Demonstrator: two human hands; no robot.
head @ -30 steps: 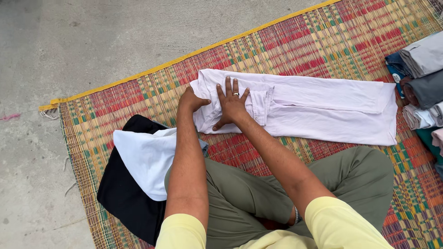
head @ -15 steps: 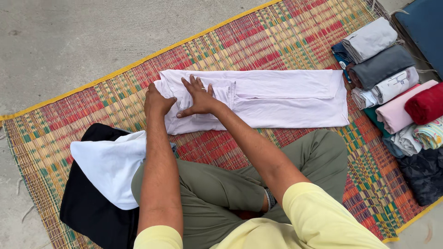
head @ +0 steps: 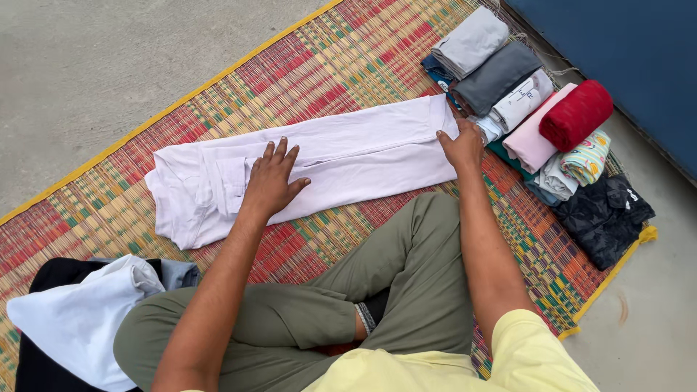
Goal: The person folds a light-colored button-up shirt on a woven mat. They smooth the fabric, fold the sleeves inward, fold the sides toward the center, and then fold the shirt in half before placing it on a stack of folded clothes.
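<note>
Pale pink shirt [head: 348, 156] under both hands.

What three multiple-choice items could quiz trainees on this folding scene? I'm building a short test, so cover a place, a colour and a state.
1. Where does the right hand rest?
A. on the far end of the pale garment
B. on the red roll
C. on the concrete

2. What colour is the rolled cloth lying on top of the stack?
A. black
B. red
C. yellow

3. How is the left hand?
A. clenched in a fist
B. lifted in the air
C. pressed flat, fingers spread

Answers: 1 A, its fingers meet the garment's end beside the stack. 2 B, it is plainly red. 3 C, the palm lies flat on the garment.
</note>
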